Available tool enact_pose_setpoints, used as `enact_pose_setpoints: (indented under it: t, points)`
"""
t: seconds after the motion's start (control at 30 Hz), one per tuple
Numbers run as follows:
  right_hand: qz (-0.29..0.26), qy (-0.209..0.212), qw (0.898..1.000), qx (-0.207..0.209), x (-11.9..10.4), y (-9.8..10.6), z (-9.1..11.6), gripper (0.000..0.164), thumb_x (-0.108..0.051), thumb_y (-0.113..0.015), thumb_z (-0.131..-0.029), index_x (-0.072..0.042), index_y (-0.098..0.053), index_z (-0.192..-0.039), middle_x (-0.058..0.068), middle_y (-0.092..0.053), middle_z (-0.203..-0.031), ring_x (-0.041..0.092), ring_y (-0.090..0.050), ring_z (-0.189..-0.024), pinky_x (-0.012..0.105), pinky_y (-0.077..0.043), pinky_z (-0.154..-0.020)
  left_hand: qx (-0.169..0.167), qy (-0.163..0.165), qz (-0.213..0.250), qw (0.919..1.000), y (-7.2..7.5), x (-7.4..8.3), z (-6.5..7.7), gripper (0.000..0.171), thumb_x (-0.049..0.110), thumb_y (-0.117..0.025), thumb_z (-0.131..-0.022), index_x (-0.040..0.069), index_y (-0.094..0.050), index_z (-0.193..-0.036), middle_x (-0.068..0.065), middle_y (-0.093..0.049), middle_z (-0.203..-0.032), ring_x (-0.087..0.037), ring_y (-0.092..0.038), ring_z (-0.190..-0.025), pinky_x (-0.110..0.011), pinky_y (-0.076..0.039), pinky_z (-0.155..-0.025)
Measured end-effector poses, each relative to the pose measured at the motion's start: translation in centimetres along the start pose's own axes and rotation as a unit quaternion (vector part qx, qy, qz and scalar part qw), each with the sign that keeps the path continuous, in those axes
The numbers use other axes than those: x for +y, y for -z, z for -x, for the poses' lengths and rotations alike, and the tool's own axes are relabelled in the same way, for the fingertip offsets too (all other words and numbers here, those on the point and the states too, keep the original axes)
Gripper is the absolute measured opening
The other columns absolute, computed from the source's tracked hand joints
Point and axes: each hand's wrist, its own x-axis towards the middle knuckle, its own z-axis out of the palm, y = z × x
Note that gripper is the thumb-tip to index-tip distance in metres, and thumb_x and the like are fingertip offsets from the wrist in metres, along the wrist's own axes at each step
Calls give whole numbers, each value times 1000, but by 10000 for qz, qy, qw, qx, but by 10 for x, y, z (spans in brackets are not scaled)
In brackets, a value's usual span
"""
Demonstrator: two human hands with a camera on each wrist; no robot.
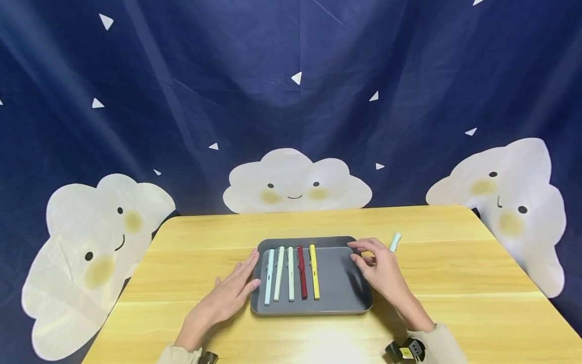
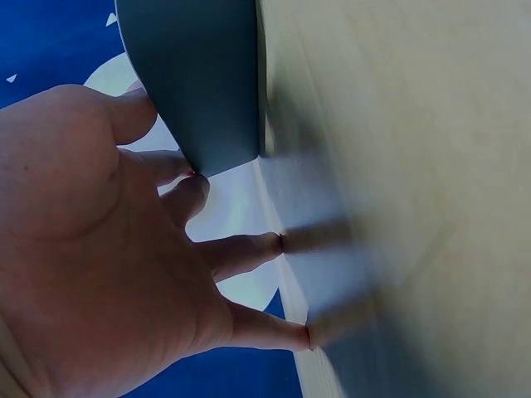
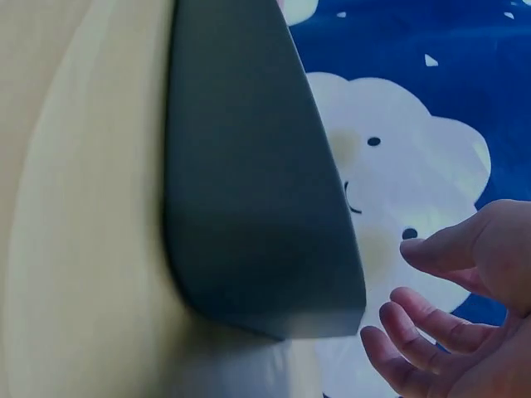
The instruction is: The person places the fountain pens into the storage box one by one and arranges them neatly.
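A dark grey tray (image 1: 338, 285) lies on the table with several clip pens side by side in its left and middle part: a light blue pen (image 1: 269, 278), two pale green pens (image 1: 291, 278), a dark red pen (image 1: 302, 275) and a yellow pen (image 1: 314, 275). My left hand (image 1: 227, 298) rests at the tray's left edge, thumb and fingers extended. In the left wrist view, that hand (image 2: 124, 232) meets the tray's outer wall (image 2: 195, 83). At the right rim hovers my right hand (image 1: 384, 268), fingers loosely bent; its wrist view shows the hand (image 3: 456, 323) apart from the tray wall (image 3: 257, 224), holding nothing.
Another pale pen (image 1: 395, 241) lies on the wooden table (image 1: 204, 235) just beyond my right hand, which partly hides it. A dark blue curtain (image 1: 254, 116) with clouds and triangles hangs behind the table's far edge.
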Motion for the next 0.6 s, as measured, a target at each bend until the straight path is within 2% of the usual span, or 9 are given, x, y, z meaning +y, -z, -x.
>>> enact_pose_setpoints:
  t: [0.3, 0.6]
  points:
    - [197, -226, 9994, 170, 10, 12, -1, 26, 9, -75, -86, 2, -76, -111, 14, -71, -111, 36, -69, -96, 36, -62, -73, 59, 8, -32, 10000, 0, 2, 2, 64, 41, -42, -111, 21, -16, -166, 1, -13, -171, -44, -25, -150, -88, -14, -101]
    - [646, -379, 9967, 298, 23, 22, 2, 26, 5, -77, -87, -1, -76, -112, 14, -69, -110, 34, -69, -95, 38, -62, -74, 39, -28, -6, 10000, 0, 2, 1, 64, 43, -40, -111, 22, -14, -167, 2, -11, -171, -45, -24, -150, -88, -14, -100]
